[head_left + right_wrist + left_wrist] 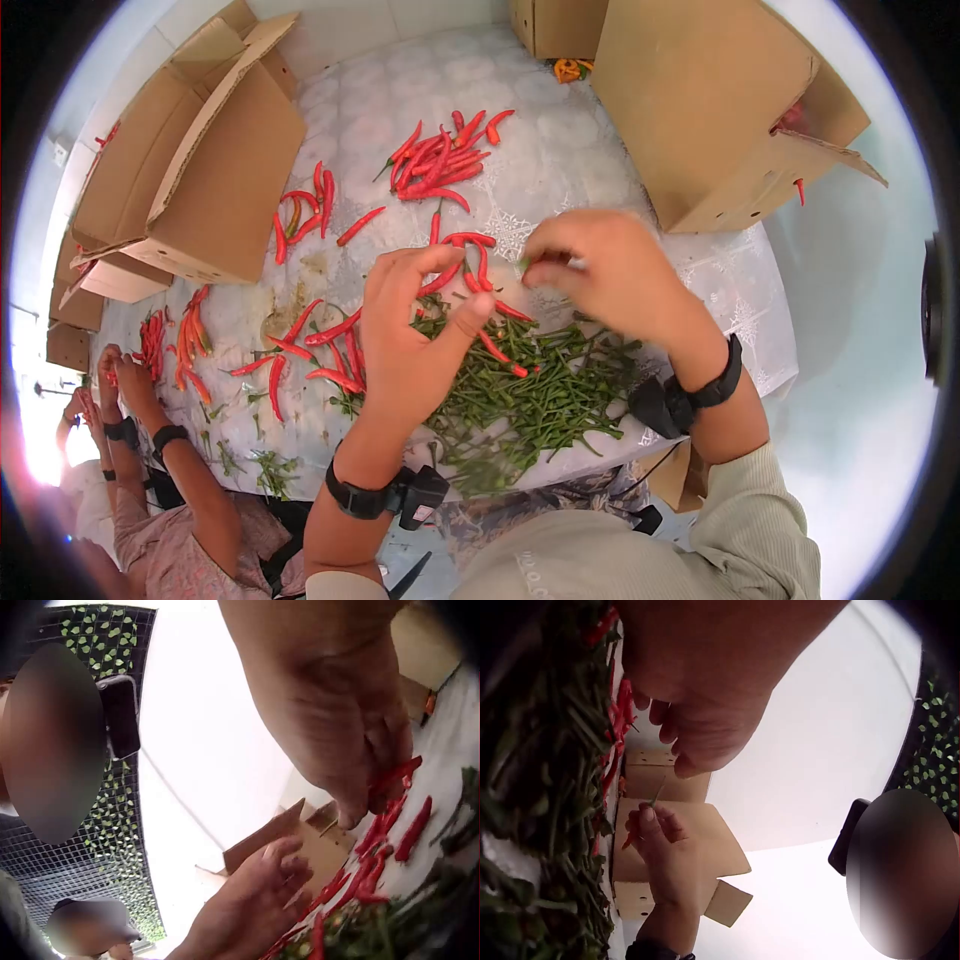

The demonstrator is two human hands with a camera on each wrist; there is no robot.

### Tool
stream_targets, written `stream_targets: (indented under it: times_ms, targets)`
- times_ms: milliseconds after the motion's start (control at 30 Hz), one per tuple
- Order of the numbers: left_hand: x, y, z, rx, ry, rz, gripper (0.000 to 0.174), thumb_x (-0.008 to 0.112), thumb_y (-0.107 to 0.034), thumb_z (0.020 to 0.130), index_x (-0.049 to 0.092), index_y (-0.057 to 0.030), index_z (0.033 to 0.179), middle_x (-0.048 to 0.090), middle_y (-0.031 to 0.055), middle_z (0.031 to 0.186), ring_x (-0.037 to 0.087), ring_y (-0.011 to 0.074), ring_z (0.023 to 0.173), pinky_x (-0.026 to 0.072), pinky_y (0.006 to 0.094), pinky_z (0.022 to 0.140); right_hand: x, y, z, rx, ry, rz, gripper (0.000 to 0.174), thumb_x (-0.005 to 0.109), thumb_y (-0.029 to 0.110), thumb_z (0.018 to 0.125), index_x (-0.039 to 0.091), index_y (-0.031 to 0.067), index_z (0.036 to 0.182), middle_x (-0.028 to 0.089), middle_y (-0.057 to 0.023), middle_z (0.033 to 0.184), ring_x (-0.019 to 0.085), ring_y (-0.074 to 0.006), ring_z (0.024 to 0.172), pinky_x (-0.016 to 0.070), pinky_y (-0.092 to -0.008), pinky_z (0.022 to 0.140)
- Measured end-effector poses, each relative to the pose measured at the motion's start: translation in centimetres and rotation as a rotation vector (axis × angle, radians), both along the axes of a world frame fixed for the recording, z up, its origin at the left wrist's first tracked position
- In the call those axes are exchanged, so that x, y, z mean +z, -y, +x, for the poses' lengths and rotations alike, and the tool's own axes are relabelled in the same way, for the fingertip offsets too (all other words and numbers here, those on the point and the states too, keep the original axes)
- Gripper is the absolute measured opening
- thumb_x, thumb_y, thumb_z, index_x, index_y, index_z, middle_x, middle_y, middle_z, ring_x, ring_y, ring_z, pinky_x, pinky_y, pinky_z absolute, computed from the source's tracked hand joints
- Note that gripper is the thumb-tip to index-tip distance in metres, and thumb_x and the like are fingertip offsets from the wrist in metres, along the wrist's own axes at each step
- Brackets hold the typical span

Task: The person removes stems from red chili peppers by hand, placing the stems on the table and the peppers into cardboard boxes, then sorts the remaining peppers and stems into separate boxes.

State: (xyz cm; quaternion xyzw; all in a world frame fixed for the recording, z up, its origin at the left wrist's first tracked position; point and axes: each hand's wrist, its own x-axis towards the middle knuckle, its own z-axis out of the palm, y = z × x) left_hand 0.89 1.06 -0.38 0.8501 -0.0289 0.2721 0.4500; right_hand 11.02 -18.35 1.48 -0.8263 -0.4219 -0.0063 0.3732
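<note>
My right hand [620, 280] is raised over the table at the right of the stem pile and pinches a red chili pepper [397, 775]. In the left wrist view its thin green stem [655, 796] sticks out past the thumb. My left hand [405, 325] is opposite, thumb and fingers spread apart with nothing between them. Below both hands lies a heap of cut green stems [545, 400]. Several loose red chilies [482, 265] lie just beyond the fingers, and others lie left of my left hand, partly hidden by it.
A pile of red chilies [435, 165] lies farther back on the patterned tablecloth [560, 150]. Cardboard boxes stand at left [220, 180] and right [690, 110]. At the far left, another person's hands [130, 380] work beside more chilies [190, 340].
</note>
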Motion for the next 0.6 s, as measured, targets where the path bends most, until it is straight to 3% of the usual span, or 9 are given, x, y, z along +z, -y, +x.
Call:
stream_targets:
  times_ms: [67, 167, 367, 467, 600]
  targets:
    - [0.3, 0.0, -0.2, -0.059, -0.017, 0.076, 0.018, 0.076, -0.018, 0.082, 0.068, -0.0052, 0.092, 0.062, 0.0076, 0.092, 0.058, 0.0246, 0.094, 0.0442, 0.0359, 0.085, 0.3, -0.7, -1.6, 0.117, -0.004, 0.012, 0.014, 0.072, 0.012, 0.075, 0.062, 0.0065, 0.084, 0.062, -0.0131, 0.078, 0.061, -0.0347, 0.08, 0.0476, -0.0444, 0.07]
    - [-0.3, -0.3, -0.4, -0.136, -0.132, 0.005, 0.017, 0.075, -0.017, 0.082, 0.068, -0.0057, 0.092, 0.063, 0.0084, 0.091, 0.058, 0.0252, 0.092, 0.0442, 0.0362, 0.083, 0.9, -1.1, -2.3, 0.114, 0.037, 0.014, 0.016, 0.072, 0.014, 0.076, 0.061, 0.0069, 0.084, 0.061, -0.0121, 0.078, 0.06, -0.0336, 0.08, 0.0475, -0.044, 0.071]
    - [-0.4, -0.6, -0.5, -0.142, -0.122, -0.041, 0.014, 0.075, -0.015, 0.081, 0.067, -0.0049, 0.088, 0.062, 0.0075, 0.088, 0.057, 0.0253, 0.087, 0.0437, 0.0361, 0.08, 0.3, -1.7, -2.3, 0.166, 0.074, 0.147, 0.018, 0.074, 0.008, 0.073, 0.061, 0.0065, 0.085, 0.06, -0.0104, 0.079, 0.059, -0.0331, 0.08, 0.0476, -0.0426, 0.07]
    - [-0.3, -0.7, -0.6, -0.148, -0.161, -0.054, 0.013, 0.075, -0.014, 0.081, 0.067, -0.0042, 0.085, 0.061, 0.0068, 0.086, 0.057, 0.0233, 0.085, 0.0434, 0.0349, 0.079, 0.1, -1.8, -2.1, 0.214, -0.02, 0.172, 0.019, 0.074, 0.005, 0.072, 0.062, 0.0048, 0.086, 0.06, -0.0099, 0.081, 0.059, -0.0312, 0.079, 0.0485, -0.0396, 0.069]
    - [-0.7, -1.1, -0.4, -0.267, -0.189, -0.256, 0.013, 0.073, -0.013, 0.083, 0.065, -0.0025, 0.085, 0.059, 0.0053, 0.087, 0.055, 0.0178, 0.083, 0.0428, 0.031, 0.078, 0.2, -1.3, -1.5, 0.267, -0.319, 0.204, 0.018, 0.076, 0.006, 0.075, 0.065, 0.0025, 0.089, 0.065, -0.0081, 0.083, 0.063, -0.023, 0.079, 0.0512, -0.0341, 0.071]
